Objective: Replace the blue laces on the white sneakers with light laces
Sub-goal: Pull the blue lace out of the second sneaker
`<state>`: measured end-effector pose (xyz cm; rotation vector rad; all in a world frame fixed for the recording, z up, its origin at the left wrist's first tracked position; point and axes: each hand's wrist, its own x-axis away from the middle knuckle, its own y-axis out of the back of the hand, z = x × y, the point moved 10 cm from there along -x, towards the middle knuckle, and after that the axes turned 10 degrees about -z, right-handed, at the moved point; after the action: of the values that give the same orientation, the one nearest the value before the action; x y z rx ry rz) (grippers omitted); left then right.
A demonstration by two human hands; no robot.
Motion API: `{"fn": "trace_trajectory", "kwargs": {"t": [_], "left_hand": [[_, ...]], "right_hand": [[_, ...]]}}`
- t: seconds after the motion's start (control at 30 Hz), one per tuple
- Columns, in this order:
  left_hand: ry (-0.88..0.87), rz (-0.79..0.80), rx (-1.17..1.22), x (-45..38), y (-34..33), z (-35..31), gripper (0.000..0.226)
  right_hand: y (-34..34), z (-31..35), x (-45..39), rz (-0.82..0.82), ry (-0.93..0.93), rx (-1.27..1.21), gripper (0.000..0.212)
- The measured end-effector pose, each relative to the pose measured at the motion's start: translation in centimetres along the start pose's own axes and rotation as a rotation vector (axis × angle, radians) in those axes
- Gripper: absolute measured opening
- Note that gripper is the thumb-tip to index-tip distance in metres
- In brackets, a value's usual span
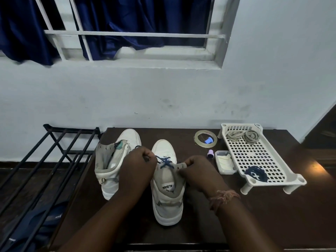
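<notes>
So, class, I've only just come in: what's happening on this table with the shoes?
A person is unlacing the right-hand sneaker. The left hand pinches a strand of its blue lace, which is still crossed near the toe, while the right hand holds the shoe's eyelet flap. The left-hand sneaker already has no lace. In the white slotted tray lie two coiled light laces and a removed blue lace.

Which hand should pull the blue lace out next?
Probably the left hand: it already pinches the blue lace on the right sneaker. The right hand grips that sneaker's eyelet flap.
</notes>
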<state>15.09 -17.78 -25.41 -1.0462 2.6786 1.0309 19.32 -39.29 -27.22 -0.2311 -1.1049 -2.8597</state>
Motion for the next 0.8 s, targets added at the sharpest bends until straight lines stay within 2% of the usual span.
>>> {"fn": "trace_trajectory", "kwargs": {"t": [0.07, 0.13, 0.17, 0.23, 0.3, 0.43, 0.5, 0.57, 0.63, 0.7, 0.8], "left_hand": [[-0.029, 0.091, 0.019, 0.0, -0.5, -0.6, 0.013], [-0.257, 0.151, -0.031, 0.6, -1.2, -3.3, 0.031], [-0.394, 0.159, -0.129, 1.1, -1.5, -4.6, 0.033], [-0.574, 0.155, -0.355, 2.3, -2.4, -6.0, 0.025], [-0.625, 0.130, -0.476, 2.9, -2.6, -6.1, 0.020], [-0.637, 0.089, -0.522, 2.7, -2.6, -6.2, 0.016], [-0.479, 0.022, -0.314, 1.5, -1.0, -5.7, 0.012], [-0.232, -0.012, 0.023, 0.3, 0.9, -4.7, 0.010], [-0.041, -0.023, 0.229, -0.3, 1.5, -3.4, 0.012], [-0.088, 0.008, 0.210, -0.2, 1.2, -3.7, 0.003], [-0.349, 0.083, -0.158, 1.2, -0.6, -4.8, 0.026]], "right_hand": [[-0.4, 0.2, 0.1, 0.010, 0.005, 0.000, 0.005], [-0.7, 0.3, 0.2, 0.007, 0.008, -0.001, 0.005], [-0.8, 0.4, 0.2, 0.006, 0.010, -0.004, 0.006], [-0.8, 0.5, 0.2, 0.004, 0.022, 0.001, 0.007], [-0.7, 0.7, 0.3, 0.002, 0.042, 0.002, 0.006], [-0.6, 0.9, 0.5, -0.003, 0.043, -0.018, 0.007], [-0.6, 0.6, 0.4, -0.005, 0.029, -0.029, 0.007], [-0.5, 0.3, 0.3, -0.010, 0.013, -0.037, 0.007], [-0.5, 0.3, 0.3, -0.012, 0.013, -0.034, 0.006], [-0.6, 0.5, 0.4, -0.008, 0.020, -0.030, 0.006], [-0.7, 0.7, 0.5, -0.008, 0.030, -0.018, 0.007]]}}
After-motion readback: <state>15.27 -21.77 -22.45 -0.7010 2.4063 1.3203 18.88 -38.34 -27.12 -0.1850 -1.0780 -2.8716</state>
